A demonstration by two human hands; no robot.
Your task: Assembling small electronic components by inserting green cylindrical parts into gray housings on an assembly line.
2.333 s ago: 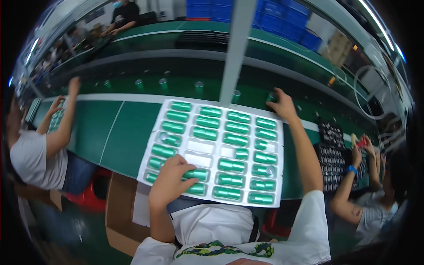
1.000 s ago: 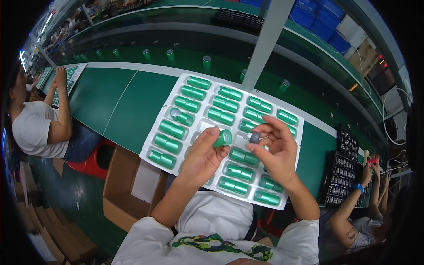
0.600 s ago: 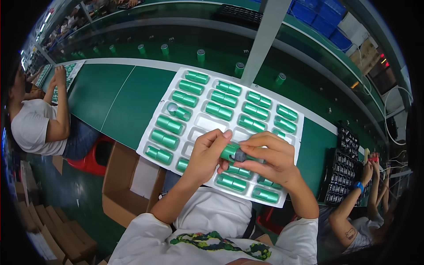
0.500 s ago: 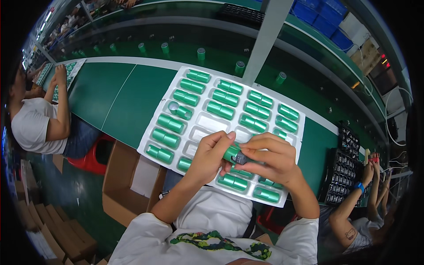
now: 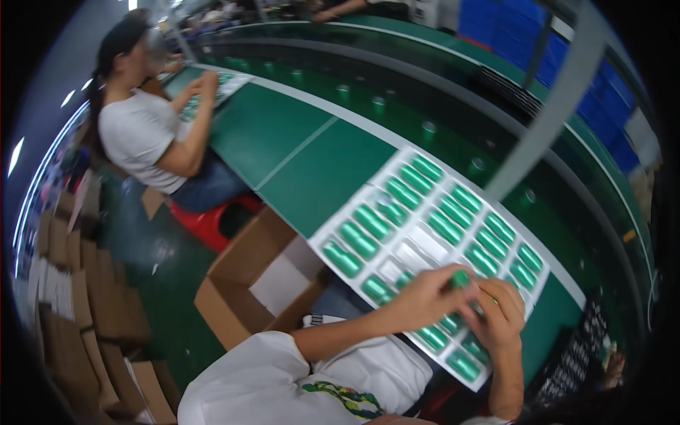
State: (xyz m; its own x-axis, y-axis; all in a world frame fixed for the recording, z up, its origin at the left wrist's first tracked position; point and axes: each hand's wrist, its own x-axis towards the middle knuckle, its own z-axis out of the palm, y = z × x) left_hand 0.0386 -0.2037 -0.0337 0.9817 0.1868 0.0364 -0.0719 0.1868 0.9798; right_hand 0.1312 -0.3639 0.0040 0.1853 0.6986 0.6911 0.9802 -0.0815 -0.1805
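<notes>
Green cylinder [image 5: 460, 278], lower right of the frame, looks pinched by the left hand [image 5: 426, 297]; the right hand [image 5: 499, 312] curls close beside it, but blur hides whether it grips anything. A loose pinch could drop it onto seated cylinders [image 5: 359, 239] in the white tray [image 5: 428, 243], denting them.

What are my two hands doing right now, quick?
Left hand: closed, holding a small green cylinder.
Right hand: curled close beside it; too blurred to tell whether it grips anything.
</notes>
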